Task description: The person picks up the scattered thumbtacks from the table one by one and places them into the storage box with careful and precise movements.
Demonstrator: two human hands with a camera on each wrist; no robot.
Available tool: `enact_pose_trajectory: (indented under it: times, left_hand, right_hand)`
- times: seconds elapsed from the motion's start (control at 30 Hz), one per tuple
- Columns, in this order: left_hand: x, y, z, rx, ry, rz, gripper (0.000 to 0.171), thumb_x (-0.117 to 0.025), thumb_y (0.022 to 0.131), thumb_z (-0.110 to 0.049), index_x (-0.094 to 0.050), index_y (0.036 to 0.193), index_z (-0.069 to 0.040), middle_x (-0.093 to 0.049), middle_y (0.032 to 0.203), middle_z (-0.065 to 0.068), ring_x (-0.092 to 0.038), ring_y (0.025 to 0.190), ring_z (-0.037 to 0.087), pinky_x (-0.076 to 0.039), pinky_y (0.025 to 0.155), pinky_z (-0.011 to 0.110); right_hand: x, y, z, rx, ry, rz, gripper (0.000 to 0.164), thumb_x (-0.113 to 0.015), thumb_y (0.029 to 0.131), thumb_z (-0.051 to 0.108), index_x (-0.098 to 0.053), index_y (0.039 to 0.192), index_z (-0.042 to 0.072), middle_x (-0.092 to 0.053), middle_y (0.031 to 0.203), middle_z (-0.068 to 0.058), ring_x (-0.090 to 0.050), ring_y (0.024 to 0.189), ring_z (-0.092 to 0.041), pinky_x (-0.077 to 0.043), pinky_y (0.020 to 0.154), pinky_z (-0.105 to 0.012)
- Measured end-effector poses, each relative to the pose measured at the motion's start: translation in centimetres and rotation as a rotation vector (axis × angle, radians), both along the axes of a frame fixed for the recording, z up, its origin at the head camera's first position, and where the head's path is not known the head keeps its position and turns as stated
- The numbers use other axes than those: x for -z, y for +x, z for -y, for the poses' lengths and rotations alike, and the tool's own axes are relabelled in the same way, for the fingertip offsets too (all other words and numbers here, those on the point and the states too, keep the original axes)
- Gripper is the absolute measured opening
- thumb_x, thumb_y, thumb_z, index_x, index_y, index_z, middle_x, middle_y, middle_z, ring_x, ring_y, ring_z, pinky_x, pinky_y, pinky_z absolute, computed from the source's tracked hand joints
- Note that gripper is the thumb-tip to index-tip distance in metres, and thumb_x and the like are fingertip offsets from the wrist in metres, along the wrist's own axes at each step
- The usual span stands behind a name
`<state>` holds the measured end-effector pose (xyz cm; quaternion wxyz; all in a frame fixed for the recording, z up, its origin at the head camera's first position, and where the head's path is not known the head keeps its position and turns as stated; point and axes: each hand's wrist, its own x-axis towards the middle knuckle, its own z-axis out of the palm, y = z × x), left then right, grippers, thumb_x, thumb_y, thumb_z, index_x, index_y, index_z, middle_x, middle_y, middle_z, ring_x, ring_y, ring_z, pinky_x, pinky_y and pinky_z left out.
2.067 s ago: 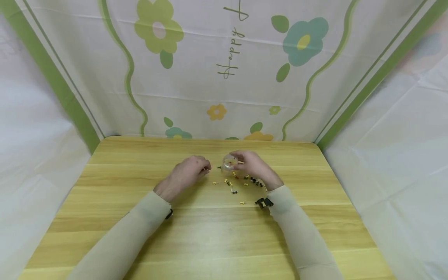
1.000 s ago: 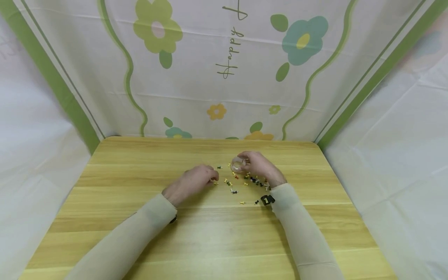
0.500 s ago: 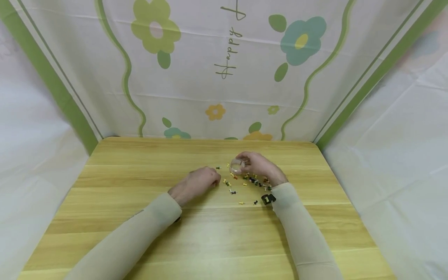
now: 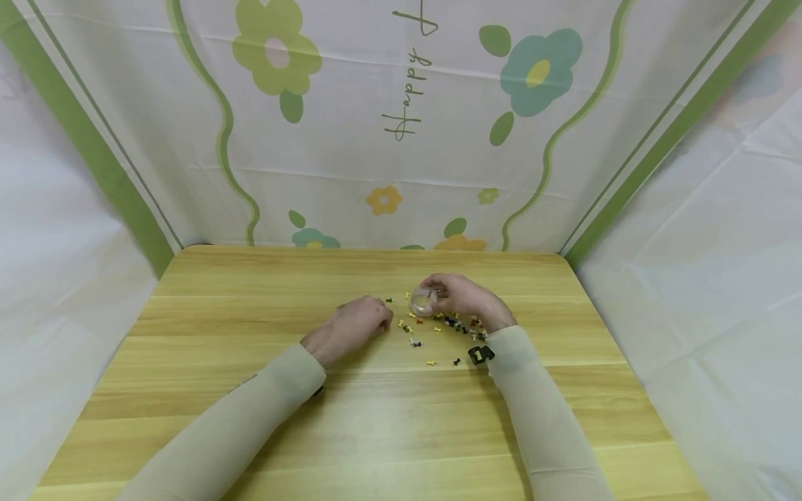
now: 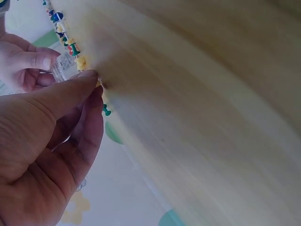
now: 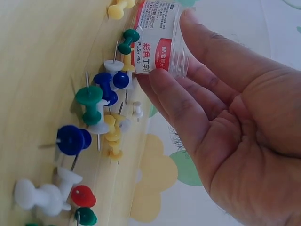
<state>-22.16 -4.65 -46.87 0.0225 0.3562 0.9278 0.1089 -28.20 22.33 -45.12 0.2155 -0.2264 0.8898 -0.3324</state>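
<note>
My right hand (image 4: 464, 296) holds a small clear plastic jar (image 6: 157, 42) with a white and red push-pin label, fingers on one side and thumb on the other. What lies inside the jar is hard to tell. To its left, my left hand (image 4: 351, 327) is low over the table, thumb and index fingertips pinching a yellow push pin (image 5: 98, 83), mostly covered by them. A green push pin (image 4: 390, 300) lies just beyond those fingertips. Between and below the hands are loose push pins, including blue (image 6: 106, 87), white (image 6: 42, 195) and red (image 6: 83, 196) ones.
The wooden table (image 4: 376, 431) reaches back to a white flowered cloth (image 4: 351, 153), with more cloth at both sides. Nearest the person lie a yellow push pin (image 4: 431, 362) and a dark push pin (image 4: 457, 362). A black strap mount (image 4: 481, 355) sits at the right wrist.
My left hand has moved right and nearer the person, onto a yellow push pin that lay in sight. The jar has shifted slightly right in my right hand's grasp. Over the last half second little moved.
</note>
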Motion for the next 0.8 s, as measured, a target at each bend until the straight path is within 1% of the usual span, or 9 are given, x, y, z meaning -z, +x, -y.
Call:
enact_pose_trajectory:
  times: [0.17,0.3,0.4,0.57,0.67,0.8]
  left_hand:
    - [-0.3,-0.4,-0.2,-0.012,0.039,0.011,0.013,-0.069,0.097,-0.006,-0.078,0.099,-0.015,-0.072,0.095,-0.004,-0.062,0.086,0.009,-0.054,0.074,0.025]
    - [-0.6,-0.8,-0.6,-0.033,0.092,0.026,0.013,-0.070,0.098,-0.008,-0.078,0.105,-0.016,-0.072,0.100,-0.006,-0.063,0.090,0.007,-0.054,0.079,0.024]
    - [-1.1,-1.0,-1.0,-0.041,0.123,0.027,0.014,-0.069,0.098,-0.008,-0.077,0.107,-0.015,-0.072,0.102,-0.006,-0.064,0.093,0.008,-0.054,0.082,0.025]
    - [-1.6,-1.4,-1.8,-0.065,0.157,0.031,0.012,-0.070,0.098,-0.012,-0.077,0.107,-0.014,-0.072,0.101,-0.004,-0.065,0.094,0.011,-0.055,0.084,0.028]
    - [-1.8,-1.8,-2.3,-0.078,0.169,0.037,0.010,-0.071,0.098,-0.013,-0.077,0.106,-0.013,-0.071,0.098,-0.003,-0.065,0.090,0.011,-0.055,0.081,0.028]
    - [-1.9,-2.3,-3.1,-0.103,0.191,0.052,0.010,-0.071,0.098,-0.013,-0.077,0.106,-0.011,-0.070,0.096,-0.003,-0.062,0.088,0.012,-0.054,0.078,0.028]
  right_hand:
    - [-0.1,0.0,0.1,-0.008,-0.010,0.004,0.056,-0.078,0.092,0.015,-0.057,0.142,0.002,-0.063,0.139,-0.014,-0.056,0.132,-0.033,-0.046,0.108,-0.048]
    - [-0.1,0.0,0.0,-0.020,-0.005,-0.003,0.055,-0.078,0.093,0.015,-0.057,0.142,0.002,-0.063,0.139,-0.014,-0.056,0.131,-0.032,-0.047,0.108,-0.047]
    - [0.1,-0.1,-0.2,-0.030,-0.007,-0.006,0.055,-0.078,0.093,0.016,-0.056,0.141,0.002,-0.062,0.139,-0.014,-0.057,0.129,-0.032,-0.047,0.107,-0.047]
    - [0.7,-0.4,-0.3,-0.027,-0.045,0.036,0.055,-0.078,0.092,0.016,-0.054,0.140,0.001,-0.060,0.138,-0.015,-0.056,0.128,-0.032,-0.047,0.107,-0.046]
    - [0.9,-0.4,-0.4,-0.024,-0.069,0.063,0.055,-0.078,0.093,0.018,-0.053,0.139,0.001,-0.059,0.138,-0.016,-0.057,0.127,-0.032,-0.047,0.106,-0.047]
    - [0.7,-0.3,-0.3,-0.018,-0.085,0.097,0.056,-0.077,0.094,0.018,-0.051,0.140,0.000,-0.058,0.138,-0.019,-0.060,0.122,-0.031,-0.049,0.104,-0.047]
